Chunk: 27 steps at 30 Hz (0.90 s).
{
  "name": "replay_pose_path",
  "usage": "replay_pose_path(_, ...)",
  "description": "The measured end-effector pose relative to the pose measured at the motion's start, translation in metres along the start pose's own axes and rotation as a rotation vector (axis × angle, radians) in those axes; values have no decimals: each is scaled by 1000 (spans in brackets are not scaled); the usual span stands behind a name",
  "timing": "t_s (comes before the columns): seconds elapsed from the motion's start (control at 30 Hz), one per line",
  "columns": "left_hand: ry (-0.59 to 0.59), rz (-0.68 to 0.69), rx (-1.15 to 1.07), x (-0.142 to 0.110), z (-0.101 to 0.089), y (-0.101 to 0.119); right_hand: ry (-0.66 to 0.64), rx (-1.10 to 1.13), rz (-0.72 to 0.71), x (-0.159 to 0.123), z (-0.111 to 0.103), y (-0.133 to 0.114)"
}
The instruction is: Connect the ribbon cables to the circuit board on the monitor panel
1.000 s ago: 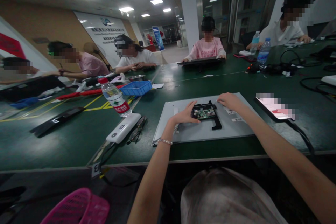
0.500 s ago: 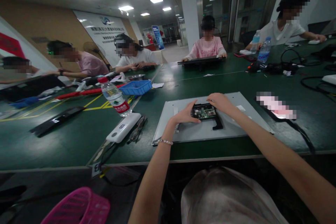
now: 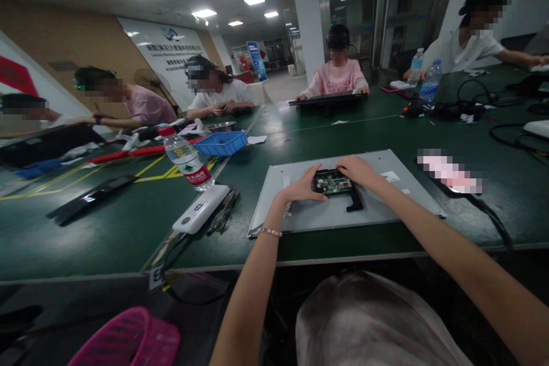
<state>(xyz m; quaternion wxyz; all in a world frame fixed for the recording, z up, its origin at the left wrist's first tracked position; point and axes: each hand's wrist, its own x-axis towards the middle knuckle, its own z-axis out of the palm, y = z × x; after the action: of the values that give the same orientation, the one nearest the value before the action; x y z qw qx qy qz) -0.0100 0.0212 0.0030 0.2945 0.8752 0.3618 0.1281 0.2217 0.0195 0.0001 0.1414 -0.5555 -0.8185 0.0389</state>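
Observation:
A grey metal panel point(image 3: 326, 214) lies flat on the green table in front of me. On its middle sits a black bracket with a small green circuit board point(image 3: 333, 185) in it. My left hand point(image 3: 302, 187) rests on the panel, fingers curled against the left side of the board. My right hand point(image 3: 358, 170) reaches in from the right, its fingers closed over the board's upper right corner. Both hands hold the board module between them.
A phone point(image 3: 450, 176) with a cable lies right of the panel. To the left are a white power bank point(image 3: 201, 209), glasses point(image 3: 223, 214), a water bottle point(image 3: 189, 161) and a blue tray point(image 3: 223, 143). Several other people sit around the table. A pink basket point(image 3: 128, 343) is below the table edge.
My right hand moved left from the panel's upper right area onto the circuit board's right corner. My left hand stayed at the board's left side.

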Motion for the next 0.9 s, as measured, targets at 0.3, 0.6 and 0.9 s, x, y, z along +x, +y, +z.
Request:
replay_pose_path(0.3,-12,0,-13,2,1,-3,-33,-25,44,-4,-7,-11)
replay_pose_path(0.6,-17,-11,-7,2,1,-2,-11,11,2,-1,-3,-6)
replay_pose_path(0.9,-22,-4,-4,1,1,-5,70,136,-62,2,8,9)
